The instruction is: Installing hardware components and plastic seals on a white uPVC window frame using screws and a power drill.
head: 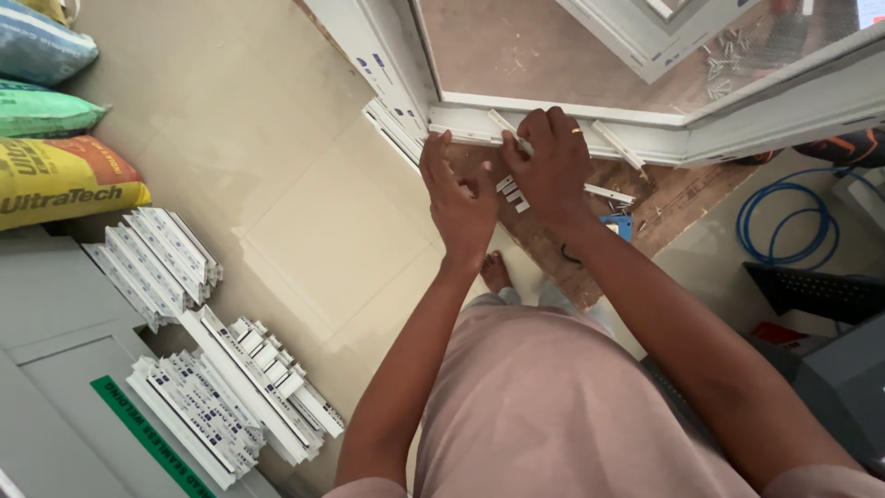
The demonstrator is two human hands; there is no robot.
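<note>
I see both hands at the corner of a white window frame [645, 138] lying on a wooden bench [664, 198]. My right hand [551, 166] pinches a thin white strip [510, 132] against the frame; my left hand [458, 198] rests just beside it, fingers spread. Short white frame offcuts [221, 387] are stacked on the floor to the left, near some filled sacks [55, 175].

Stacked at upper left: blue sack [37, 46], green sack [46, 112], yellow sack [64, 180]; green label strip [147, 433] lower left.
</note>
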